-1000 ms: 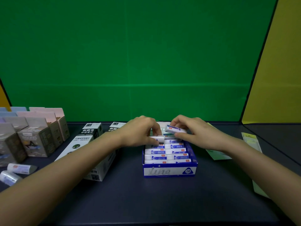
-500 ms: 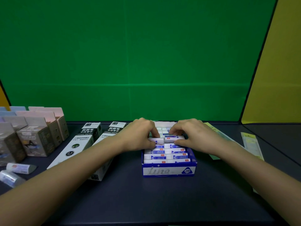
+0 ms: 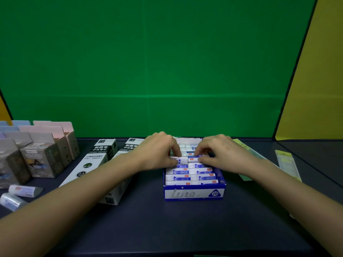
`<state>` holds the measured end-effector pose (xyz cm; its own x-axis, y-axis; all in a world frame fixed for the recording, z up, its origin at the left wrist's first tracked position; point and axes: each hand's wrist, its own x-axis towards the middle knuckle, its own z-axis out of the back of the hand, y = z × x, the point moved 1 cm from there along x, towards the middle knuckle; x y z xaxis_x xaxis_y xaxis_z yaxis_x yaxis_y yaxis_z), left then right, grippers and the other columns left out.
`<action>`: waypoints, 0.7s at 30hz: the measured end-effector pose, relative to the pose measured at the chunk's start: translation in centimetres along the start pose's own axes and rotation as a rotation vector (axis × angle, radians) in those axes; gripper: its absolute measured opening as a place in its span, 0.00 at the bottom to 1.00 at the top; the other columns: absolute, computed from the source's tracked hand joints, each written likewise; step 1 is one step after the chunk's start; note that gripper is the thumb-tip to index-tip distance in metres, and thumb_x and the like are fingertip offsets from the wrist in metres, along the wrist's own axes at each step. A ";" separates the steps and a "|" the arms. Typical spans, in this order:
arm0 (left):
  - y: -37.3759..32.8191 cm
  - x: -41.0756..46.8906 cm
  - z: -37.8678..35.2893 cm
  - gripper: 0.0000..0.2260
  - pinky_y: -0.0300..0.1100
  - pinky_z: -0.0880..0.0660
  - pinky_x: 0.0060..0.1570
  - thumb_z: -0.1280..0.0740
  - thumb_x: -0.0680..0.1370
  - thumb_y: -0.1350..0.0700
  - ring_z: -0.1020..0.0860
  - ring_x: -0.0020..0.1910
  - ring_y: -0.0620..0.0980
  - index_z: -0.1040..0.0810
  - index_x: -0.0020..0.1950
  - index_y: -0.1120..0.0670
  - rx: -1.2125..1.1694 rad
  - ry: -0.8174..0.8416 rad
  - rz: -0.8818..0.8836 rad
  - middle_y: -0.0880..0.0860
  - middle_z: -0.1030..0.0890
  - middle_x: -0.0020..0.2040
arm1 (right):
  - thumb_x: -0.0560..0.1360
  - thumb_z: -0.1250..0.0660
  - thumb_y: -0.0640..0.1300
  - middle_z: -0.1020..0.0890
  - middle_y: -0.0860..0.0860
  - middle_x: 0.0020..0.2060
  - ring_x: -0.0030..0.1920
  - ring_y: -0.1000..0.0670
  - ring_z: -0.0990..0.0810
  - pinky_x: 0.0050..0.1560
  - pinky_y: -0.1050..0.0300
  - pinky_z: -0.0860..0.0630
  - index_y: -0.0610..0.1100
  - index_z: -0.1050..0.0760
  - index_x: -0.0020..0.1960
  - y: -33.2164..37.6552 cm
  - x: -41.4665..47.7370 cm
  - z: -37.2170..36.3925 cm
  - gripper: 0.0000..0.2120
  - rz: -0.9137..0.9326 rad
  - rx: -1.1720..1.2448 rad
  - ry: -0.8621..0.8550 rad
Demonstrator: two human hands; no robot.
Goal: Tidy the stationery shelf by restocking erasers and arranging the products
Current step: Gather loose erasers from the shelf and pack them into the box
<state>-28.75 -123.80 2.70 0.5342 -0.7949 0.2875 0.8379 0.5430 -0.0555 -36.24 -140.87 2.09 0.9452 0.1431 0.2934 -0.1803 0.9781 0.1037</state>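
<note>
Head view: both hands are now lowering erasers they held above the box (image 3: pixel 194 193) a second ago. Left hand (image 3: pixel 157 151) is pinching one eraser (image 3: pixel 181 160), right hand (image 3: pixel 219 154) another (image 3: pixel 194 158), seating them at the box's 12 o'clock end; restocking is nearing completion.

Eraser box (image 3: pixel 194 194) rear rows hidden under hands, left packs (image 3: pixel 11 202) blurred

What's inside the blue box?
The blue box holds two columns of white erasers with blue labels. The left hand and right hand cover the middle rows, so whether it is full cannot be seen.
</note>
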 end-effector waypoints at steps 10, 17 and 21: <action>-0.1 -0.2 -0.3 0.07 0.40 0.34 0.40 0.35 0.73 0.53 0.23 0.50 0.51 0.18 0.46 0.50 0.083 -0.010 -0.093 0.48 0.19 0.50 | 0.72 0.32 0.47 0.19 0.54 0.51 0.45 0.57 0.27 0.49 0.62 0.29 0.49 0.21 0.54 0.1 0.0 0.1 0.10 -0.007 -0.024 0.040; 0.3 -0.4 -0.1 0.08 0.39 0.33 0.42 0.36 0.74 0.54 0.23 0.50 0.50 0.18 0.50 0.50 0.034 0.036 -0.128 0.48 0.20 0.51 | 0.72 0.32 0.49 0.17 0.55 0.48 0.46 0.53 0.21 0.48 0.57 0.28 0.50 0.18 0.50 0.3 -0.2 0.1 0.09 -0.047 -0.050 -0.011; 0.3 -0.3 0.0 0.09 0.39 0.33 0.41 0.36 0.74 0.54 0.23 0.49 0.50 0.17 0.49 0.50 0.038 0.036 -0.128 0.49 0.20 0.50 | 0.73 0.33 0.50 0.17 0.55 0.49 0.50 0.51 0.20 0.49 0.54 0.25 0.52 0.18 0.51 0.5 -0.4 -0.1 0.09 -0.072 -0.081 -0.044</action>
<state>-28.67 -123.46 2.57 0.4275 -0.8671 0.2558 0.8948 0.4461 0.0164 -36.71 -140.44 1.90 0.9416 0.0668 0.3300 -0.0879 0.9949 0.0494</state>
